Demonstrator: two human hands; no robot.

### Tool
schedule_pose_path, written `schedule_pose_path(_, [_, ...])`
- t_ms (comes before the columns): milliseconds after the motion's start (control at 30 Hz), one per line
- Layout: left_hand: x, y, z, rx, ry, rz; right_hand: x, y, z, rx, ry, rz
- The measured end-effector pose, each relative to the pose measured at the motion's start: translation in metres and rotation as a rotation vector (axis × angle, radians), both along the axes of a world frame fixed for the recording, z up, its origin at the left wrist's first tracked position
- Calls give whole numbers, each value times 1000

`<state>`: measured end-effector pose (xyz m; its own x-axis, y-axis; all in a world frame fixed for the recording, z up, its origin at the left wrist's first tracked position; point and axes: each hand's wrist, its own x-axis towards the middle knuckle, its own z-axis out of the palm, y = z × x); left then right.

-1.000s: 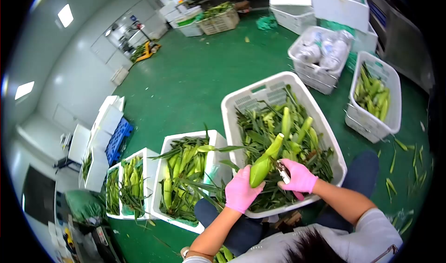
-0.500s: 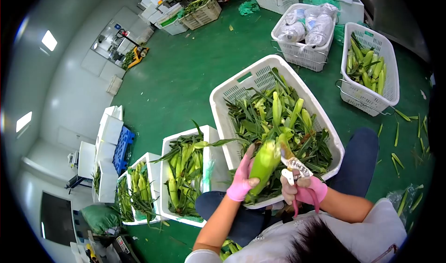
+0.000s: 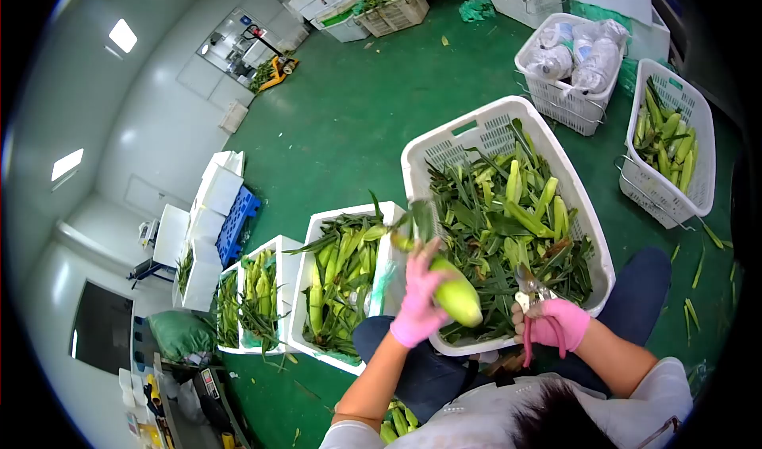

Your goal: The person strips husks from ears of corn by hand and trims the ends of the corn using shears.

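Note:
My left hand point(image 3: 421, 300), in a pink glove, is closed around a green ear of corn point(image 3: 459, 296) over the near left side of a large white crate point(image 3: 604, 278). The ear's cut, rounded end points down and to the right; leaves at its other end are blurred. In my pink-gloved right hand point(image 3: 559, 322) are pruning shears point(image 3: 533, 292) with red handles, their blades pointing up and left, apart from the ear. Husk leaves and stalk pieces point(image 3: 496, 231) fill much of the crate below both hands.
Left of the crate stands a white foam box point(image 3: 390, 235) of unshucked corn, with more boxes beyond. A smaller white basket point(image 3: 703, 171) of trimmed ears is at right, behind it a basket of wrapped bottles point(image 3: 591, 64). Leaf scraps lie on the green floor point(image 3: 349, 115).
My left hand has turned the ear, so its cut end now faces down-right, away from the shears. The shears have come away from the ear. The camera view has shifted left.

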<state>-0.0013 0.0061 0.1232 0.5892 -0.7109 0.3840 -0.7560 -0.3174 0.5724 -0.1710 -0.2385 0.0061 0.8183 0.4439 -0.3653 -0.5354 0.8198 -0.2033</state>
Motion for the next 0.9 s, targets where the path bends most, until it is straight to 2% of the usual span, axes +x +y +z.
schedule_pose_path(33, [-10, 0, -6, 100, -132, -49, 1, 6, 25, -114, -24, -54])
schedule_pose_path(100, [-39, -11, -16, 67, -108, -157, 13, 23, 51, -192, -135, -139])
schedule_pose_path(167, [-58, -17, -39, -92, 201, -272, 13, 35, 59, -375, -280, -165])
schedule_pose_path(200, [-72, -18, -63, -360, 407, -197, 11, 39, 51, -441, -293, -192])
schedule_pose_path(233, [-93, -34, -42, -661, 1106, 41, 10, 40, 47, -507, -309, -217])
schedule_pose_path(267, [-92, -38, -47, -795, 1302, -6, 10, 39, 55, -604, -314, -253])
schedule_pose_path(300, [-93, -38, -53, -931, 1499, -46, 9, 37, 56, -869, -351, -183])
schedule_pose_path(367, [-101, -40, -69, -679, 1498, 165, 6, 37, 55, -1386, -436, -1])
schedule_pose_path(400, [-100, -39, -73, -667, 1517, 189, 4, 38, 56, -1382, -422, -6])
schedule_pose_path(500, [-94, -31, -70, -478, 1252, 238, -1, 25, 63, -1435, -395, 181])
schedule_pose_path(533, [-89, -25, -70, -338, 1075, 251, -1, 21, 69, -1552, -414, 184])
schedule_pose_path(567, [-87, -23, -65, -280, 935, 262, 1, 18, 60, -1521, -446, 168])
schedule_pose_path(633, [-83, -16, -58, -122, 841, 259, 1, 12, 32, -1457, -492, 131])
schedule_pose_path(667, [-82, -12, -52, -24, 777, 234, 7, 8, 41, -1433, -559, 128])
schedule_pose_path(700, [-79, -7, -51, 53, 725, 175, 12, 4, 56, -1365, -506, 139])
schedule_pose_path(767, [-73, -5, -27, 50, 882, 110, 16, -1, 44, -1410, -627, 92])
schedule_pose_path(800, [-63, 4, -23, 126, 963, 78, 16, -1, 30, -1440, -724, 37])
schedule_pose_path(900, [-38, 25, -20, 112, 1277, -148, 21, -1, 19, -1156, -863, 95])
